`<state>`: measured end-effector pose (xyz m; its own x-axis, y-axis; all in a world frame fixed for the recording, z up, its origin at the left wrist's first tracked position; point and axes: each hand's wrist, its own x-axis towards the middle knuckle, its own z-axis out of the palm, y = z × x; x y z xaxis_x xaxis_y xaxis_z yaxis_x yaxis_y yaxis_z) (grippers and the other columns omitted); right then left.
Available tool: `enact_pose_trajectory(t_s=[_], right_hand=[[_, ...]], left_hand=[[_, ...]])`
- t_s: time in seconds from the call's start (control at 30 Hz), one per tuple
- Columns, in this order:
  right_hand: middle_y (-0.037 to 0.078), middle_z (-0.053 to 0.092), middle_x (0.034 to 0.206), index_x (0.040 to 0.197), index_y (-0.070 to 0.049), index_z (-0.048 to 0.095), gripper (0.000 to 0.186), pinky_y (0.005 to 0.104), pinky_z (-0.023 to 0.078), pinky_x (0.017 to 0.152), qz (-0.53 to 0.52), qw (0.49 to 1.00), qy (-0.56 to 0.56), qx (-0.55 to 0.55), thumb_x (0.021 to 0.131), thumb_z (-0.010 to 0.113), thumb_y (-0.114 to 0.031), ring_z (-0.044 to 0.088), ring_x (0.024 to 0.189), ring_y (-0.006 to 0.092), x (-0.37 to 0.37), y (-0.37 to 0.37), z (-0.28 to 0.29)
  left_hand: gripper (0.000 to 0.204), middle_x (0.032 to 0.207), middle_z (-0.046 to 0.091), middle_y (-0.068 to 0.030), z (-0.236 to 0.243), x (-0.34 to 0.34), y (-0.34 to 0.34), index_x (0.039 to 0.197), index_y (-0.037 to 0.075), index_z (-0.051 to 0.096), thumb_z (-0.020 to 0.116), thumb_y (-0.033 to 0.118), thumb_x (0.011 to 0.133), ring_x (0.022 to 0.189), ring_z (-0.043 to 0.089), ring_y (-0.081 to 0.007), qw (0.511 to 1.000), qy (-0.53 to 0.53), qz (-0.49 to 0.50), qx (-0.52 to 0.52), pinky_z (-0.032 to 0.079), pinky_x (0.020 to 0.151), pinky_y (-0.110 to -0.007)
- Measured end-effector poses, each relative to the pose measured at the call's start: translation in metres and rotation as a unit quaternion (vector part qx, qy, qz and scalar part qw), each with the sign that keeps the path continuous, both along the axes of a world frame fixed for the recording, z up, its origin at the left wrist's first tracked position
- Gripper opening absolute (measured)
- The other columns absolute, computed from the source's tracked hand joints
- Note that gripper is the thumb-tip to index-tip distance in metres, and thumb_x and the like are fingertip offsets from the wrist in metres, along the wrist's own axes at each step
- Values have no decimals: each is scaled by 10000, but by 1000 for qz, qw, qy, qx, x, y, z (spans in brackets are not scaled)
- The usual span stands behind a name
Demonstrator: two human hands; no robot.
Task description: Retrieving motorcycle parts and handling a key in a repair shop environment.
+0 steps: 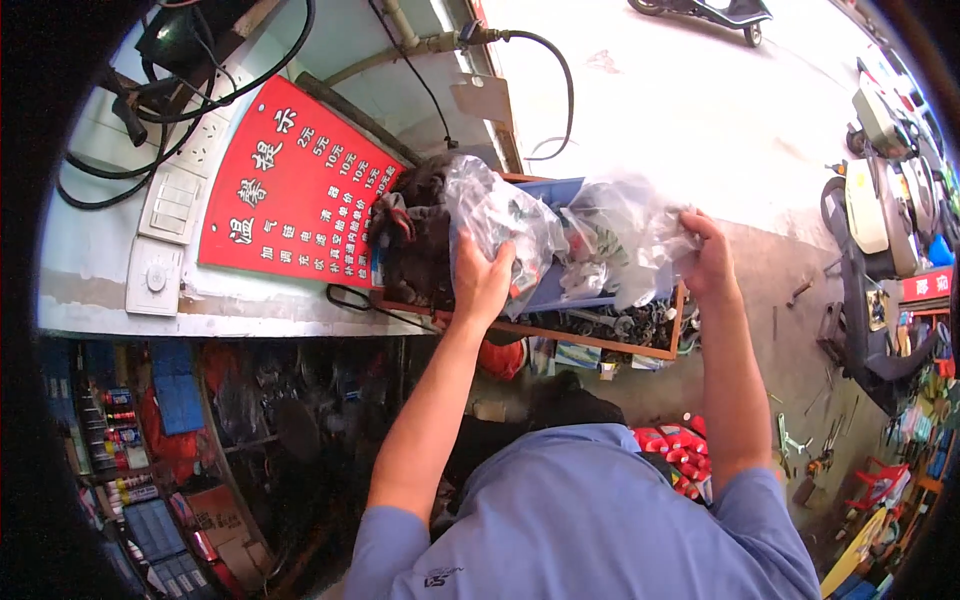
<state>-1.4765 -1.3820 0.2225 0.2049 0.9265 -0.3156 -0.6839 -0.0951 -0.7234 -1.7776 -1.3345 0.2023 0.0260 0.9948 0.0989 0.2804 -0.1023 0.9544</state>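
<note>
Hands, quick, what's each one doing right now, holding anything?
Left hand: closed on a clear plastic bag of small parts.
Right hand: closed on another crumpled clear bag.

Plastic bags [560, 225] in wooden tray [600, 345]
</note>
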Motion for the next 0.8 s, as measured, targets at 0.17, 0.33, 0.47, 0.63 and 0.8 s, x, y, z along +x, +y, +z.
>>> enact_pose_trajectory(t_s=[0.17,0.33,0.47,0.63,0.8], right_hand=[[147,661,896,974,25,599,211,416,546,787,-8,995,92,29,843,508,-113,657,809,269,31,-28,-2],[152,672,879,942,35,614,234,425,553,771,-40,993,111,30,834,518,-149,667,813,285,53,-48,-23],[122,688,857,935,15,636,218,383,567,718,-56,990,125,25,848,498,-130,675,743,242,41,-61,-9],[104,692,848,931,4,644,200,354,569,705,-86,991,106,11,842,516,-121,675,725,216,34,-68,-2],[92,690,857,926,-5,646,186,343,563,716,-83,991,95,37,843,532,-127,671,741,206,37,-68,7]], left_hand=[[494,1102,577,-250,-33,-3,25,1182,-58,477,642,197,793,1042,568,-375,999,31,-7,-3,423,922,-397],[485,1092,557,-272,-35,4,24,1119,-75,511,654,242,781,1049,545,-413,985,171,-23,-22,422,925,-426],[618,1174,499,-269,-36,0,9,1231,-80,432,679,254,773,1100,503,-425,963,263,-49,-37,406,954,-432],[790,1265,425,-278,-17,7,-6,1396,-58,268,697,177,777,1193,405,-419,953,234,27,190,293,1059,-458],[344,1143,562,-171,21,26,-23,1136,5,556,636,32,803,1117,516,-343,967,158,-21,198,403,947,-421]])
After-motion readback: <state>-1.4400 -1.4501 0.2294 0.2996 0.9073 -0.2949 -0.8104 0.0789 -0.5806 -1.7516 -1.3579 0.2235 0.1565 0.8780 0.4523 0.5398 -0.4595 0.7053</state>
